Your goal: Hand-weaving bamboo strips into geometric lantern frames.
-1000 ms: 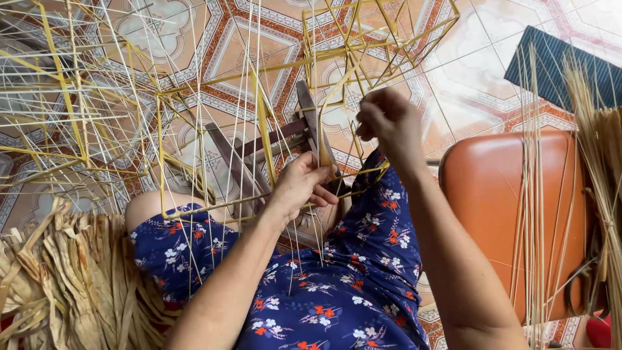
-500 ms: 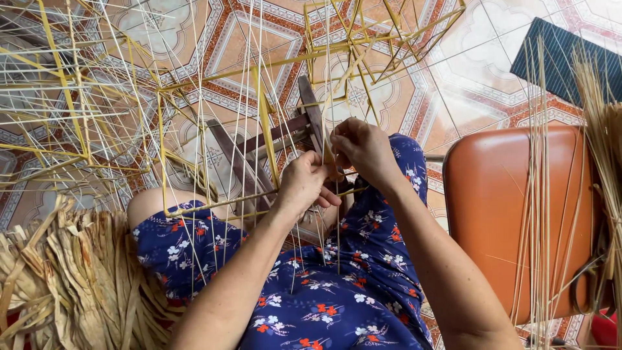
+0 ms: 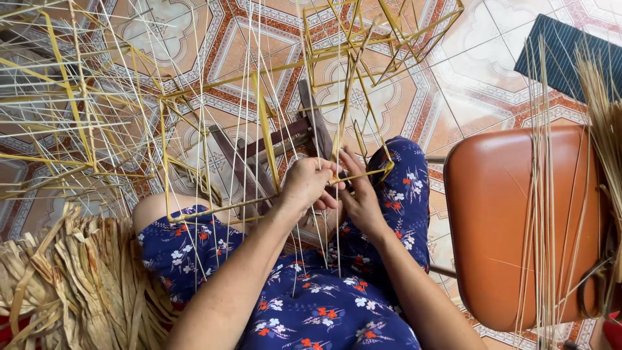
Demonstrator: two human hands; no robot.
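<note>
Both hands' fingers pinched shut on yellow straw strips (image 3: 363,175) — left hand (image 3: 310,185), right hand (image 3: 359,194), orange stool (image 3: 512,220) beside.

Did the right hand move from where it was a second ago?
Yes. The right hand came down from up among the yellow frame strips to the left hand, judged against the wooden stool.

Yellow strips, patterned floor, blue floral dress.
A navy dress (image 3: 311,304) is dotted with red-and-white flowers; an orange stool (image 3: 512,220) is seen at three o'clock.
</note>
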